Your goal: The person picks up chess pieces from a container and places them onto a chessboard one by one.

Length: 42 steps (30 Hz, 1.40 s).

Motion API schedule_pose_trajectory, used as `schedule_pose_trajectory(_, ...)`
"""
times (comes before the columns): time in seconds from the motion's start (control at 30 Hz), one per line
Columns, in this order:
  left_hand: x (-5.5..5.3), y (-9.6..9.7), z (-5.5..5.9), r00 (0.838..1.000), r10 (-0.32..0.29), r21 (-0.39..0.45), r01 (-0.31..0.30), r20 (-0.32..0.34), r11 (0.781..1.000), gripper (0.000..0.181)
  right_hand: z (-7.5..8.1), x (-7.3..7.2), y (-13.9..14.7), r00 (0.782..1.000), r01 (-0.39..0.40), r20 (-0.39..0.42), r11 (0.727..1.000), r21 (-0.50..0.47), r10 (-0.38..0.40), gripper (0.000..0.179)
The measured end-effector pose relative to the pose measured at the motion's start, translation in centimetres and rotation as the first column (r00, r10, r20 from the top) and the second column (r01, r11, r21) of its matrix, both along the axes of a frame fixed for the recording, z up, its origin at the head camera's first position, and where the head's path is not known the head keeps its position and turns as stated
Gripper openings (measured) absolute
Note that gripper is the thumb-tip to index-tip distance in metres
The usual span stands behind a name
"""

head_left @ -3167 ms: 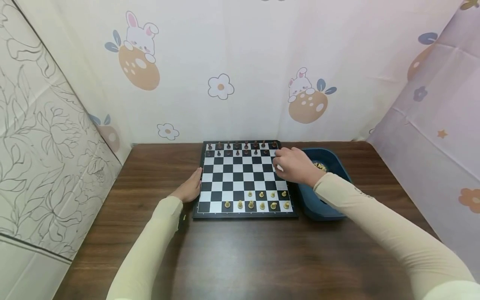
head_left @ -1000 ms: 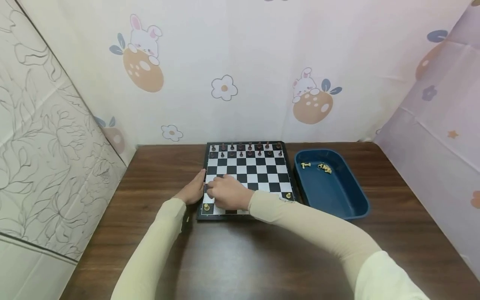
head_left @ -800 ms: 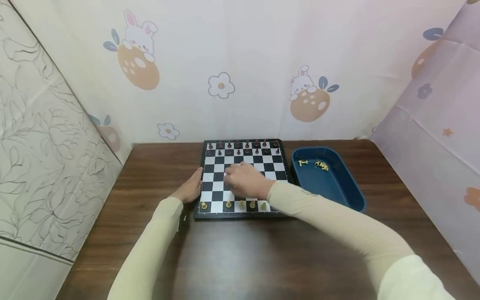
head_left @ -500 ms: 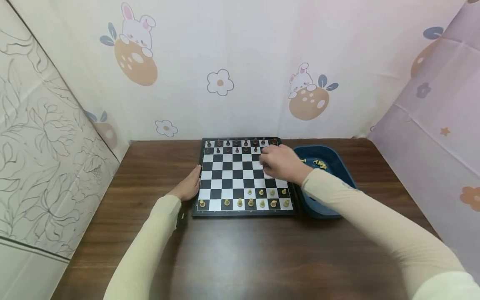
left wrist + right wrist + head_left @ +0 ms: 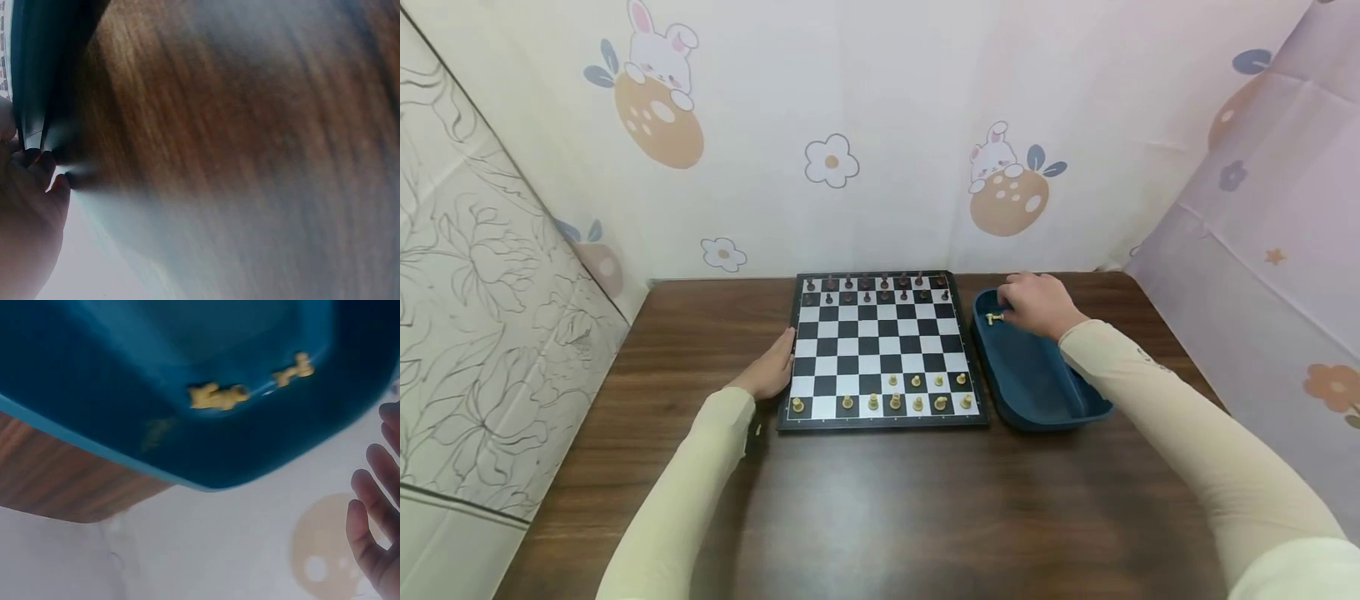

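A magnetic-looking chessboard (image 5: pixel 868 350) lies on the table, with dark red-brown chess pieces (image 5: pixel 884 296) filling its two far rows. Along its near side stand several cream chess pieces (image 5: pixel 896 402); the front row has a gap at the second square from the left. My left hand (image 5: pixel 767 368) rests with fingers extended against the board's left edge. Over the far end of a blue tray (image 5: pixel 1030 383) is my right hand (image 5: pixel 1040 304), its fingers loosely spread with nothing between them in the right wrist view. Several cream pieces (image 5: pixel 215 397) lie in that tray, close to the hand.
The wooden table (image 5: pixel 857 500) extends in front of the board and tray. A patterned cloth wall (image 5: pixel 895 217) rises right behind its far edge, with another cloth at the right and a floral panel (image 5: pixel 482 267) at the left.
My right hand has gone from the board's left front, across the board, to above the tray. A cream piece now stands on the left front corner, absent 3.2 s ago. The left hand stays.
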<state>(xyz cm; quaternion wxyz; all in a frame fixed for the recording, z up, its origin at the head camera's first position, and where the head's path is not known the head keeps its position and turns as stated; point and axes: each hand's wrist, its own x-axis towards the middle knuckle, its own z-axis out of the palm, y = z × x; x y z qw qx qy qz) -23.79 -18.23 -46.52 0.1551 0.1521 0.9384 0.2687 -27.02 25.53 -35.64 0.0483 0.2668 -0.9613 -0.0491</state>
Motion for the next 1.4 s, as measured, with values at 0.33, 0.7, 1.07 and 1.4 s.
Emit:
schedule_pose_trajectory(0.33, 0.0, 0.2, 0.1, 1.000, 0.002, -0.007, -0.002, 0.000, 1.000, 0.056, -3.1, -2.1, 2.2, 0.988, 0.108, 0.106, 0.994, 0.021, -0.109, 0.005)
schedule_pose_trajectory(0.7, 0.1, -0.2, -0.2, 1.000, 0.011, -0.014, -0.011, -0.009, 1.000, 0.056, -6.0, -2.8, 1.1, 0.971, 0.178, 0.156, 0.983, 0.041, -0.182, 0.005)
schedule_pose_trajectory(1.07, 0.1, 0.0, -0.4, 1.000, 0.027, 0.003, -0.027, 0.000, 1.000, 0.056, -6.9, -2.7, 1.1, 0.984, 0.151, 0.092, 0.987, 0.051, -0.155, 0.022)
schedule_pose_trajectory(1.4, 0.1, 0.0, -0.4, 1.000, 0.028, -0.013, -0.028, 0.000, 1.000, 0.056, -7.0, -2.9, 1.1, 0.999, 0.048, 0.007, 0.991, 0.128, -0.049, 0.018)
